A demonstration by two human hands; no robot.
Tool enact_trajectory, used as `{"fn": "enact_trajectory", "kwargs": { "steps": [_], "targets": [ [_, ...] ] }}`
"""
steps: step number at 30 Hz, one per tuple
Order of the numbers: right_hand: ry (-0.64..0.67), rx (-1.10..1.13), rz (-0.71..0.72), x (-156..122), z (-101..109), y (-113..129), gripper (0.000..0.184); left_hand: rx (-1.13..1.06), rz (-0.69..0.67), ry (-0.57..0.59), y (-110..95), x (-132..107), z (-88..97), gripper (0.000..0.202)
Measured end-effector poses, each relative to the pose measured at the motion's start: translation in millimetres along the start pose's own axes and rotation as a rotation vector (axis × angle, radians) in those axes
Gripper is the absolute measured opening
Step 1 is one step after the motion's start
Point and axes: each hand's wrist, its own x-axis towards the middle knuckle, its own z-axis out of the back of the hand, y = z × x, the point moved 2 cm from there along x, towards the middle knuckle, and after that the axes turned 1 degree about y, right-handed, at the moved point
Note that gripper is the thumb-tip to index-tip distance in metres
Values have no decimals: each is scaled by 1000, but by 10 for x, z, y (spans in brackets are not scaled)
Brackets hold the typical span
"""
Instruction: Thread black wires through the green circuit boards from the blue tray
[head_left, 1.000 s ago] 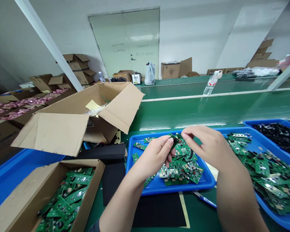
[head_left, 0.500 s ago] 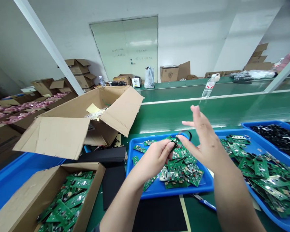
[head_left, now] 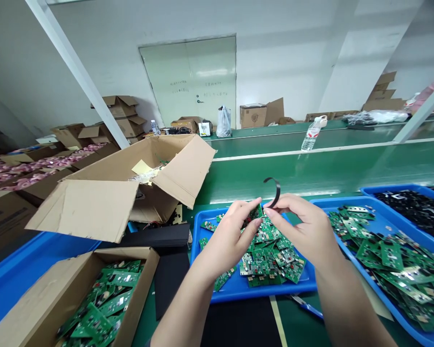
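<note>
My left hand (head_left: 235, 231) is closed, gripping a small green circuit board (head_left: 256, 212) between thumb and fingers; the hand hides part of it. Opposite it, my right hand (head_left: 304, 224) pinches a curved black strip (head_left: 277, 193), whose free end curls upward above the fingers. The right fingertips are close to the board's right edge; whether they touch it I cannot tell. Both hands are over a blue tray (head_left: 217, 298) with many loose green circuit boards (head_left: 267, 258) piled in it.
On the right are a blue tray of boards (head_left: 386, 250) and a tray of small black parts (head_left: 415, 205). A cardboard box with boards (head_left: 150, 270) stands at left, below a large open carton (head_left: 83, 207). Tweezers (head_left: 309, 307) lie near the front; a water bottle (head_left: 311, 137) stands behind.
The right hand's spread fingers have closed on the black strip, which now stands higher. The left hand has turned a little, and the board in it shows more. The view has tilted slightly up.
</note>
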Motion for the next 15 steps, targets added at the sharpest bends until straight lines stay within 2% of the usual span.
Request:
{"fn": "enact_trajectory", "kwargs": {
  "steps": [7, 15],
  "targets": [
    [-13, 39, 140, 1, 2, 25, 11, -10, -59, -115, 88, 12, 4, 34],
    [-1, -19, 296, 18, 30, 23, 21, -138, -102, -137, 151, 30, -53, 33]
  ]
}}
